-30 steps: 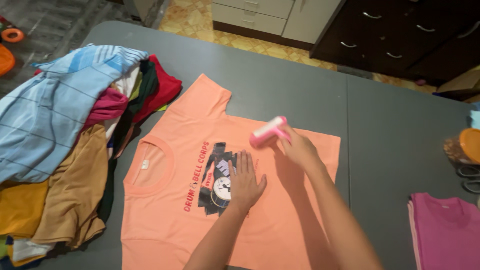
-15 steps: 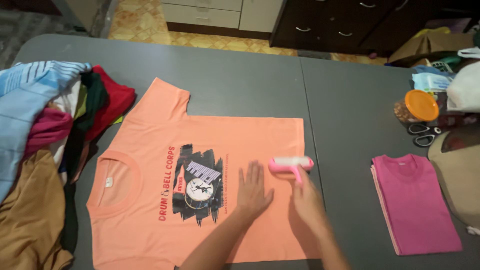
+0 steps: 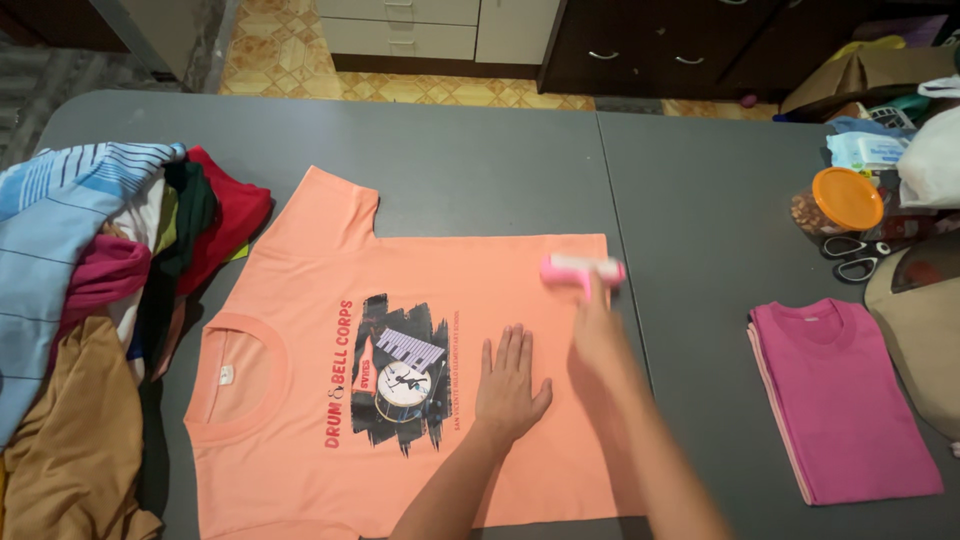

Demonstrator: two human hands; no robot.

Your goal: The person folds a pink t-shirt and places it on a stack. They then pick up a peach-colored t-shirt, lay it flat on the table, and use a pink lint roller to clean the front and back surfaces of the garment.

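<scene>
Head view, single frame. Orange t-shirt (image 3: 300, 420): spread flat, front up, on the grey tabletop (image 3: 480, 160), collar toward my left, hem toward my right; dark printed graphic at the chest, red lettering beside it. One sleeve points away from me, lying flat.

My left hand (image 3: 510, 385): grip released, palm down, fingers together and straight, pressed on the shirt just beside the graphic. It holds nothing.

My right hand (image 3: 600, 335): grip clenched around the handle of a pink lint roller (image 3: 582, 270). The roller head lies crosswise on the shirt near its hem edge, touching the cloth, on the far side of my hand.

Pile of unfolded clothes (image 3: 90, 300): at the left end of the tabletop, touching the shirt's shoulder; light blue striped piece on top, with red, dark green, magenta and tan pieces under and around it.

Folded pink shirt (image 3: 845, 400): to my right, apart from the orange shirt, lying flat and squared.

Jar with orange lid (image 3: 845, 200): beyond the pink shirt, at the far right. Scissors (image 3: 855, 255): just beside the jar, on the near side. Pale bags and packets crowd the right edge behind these.

Dark cabinets (image 3: 650, 40) and pale drawers stand past the tabletop, on patterned tile floor.
</scene>
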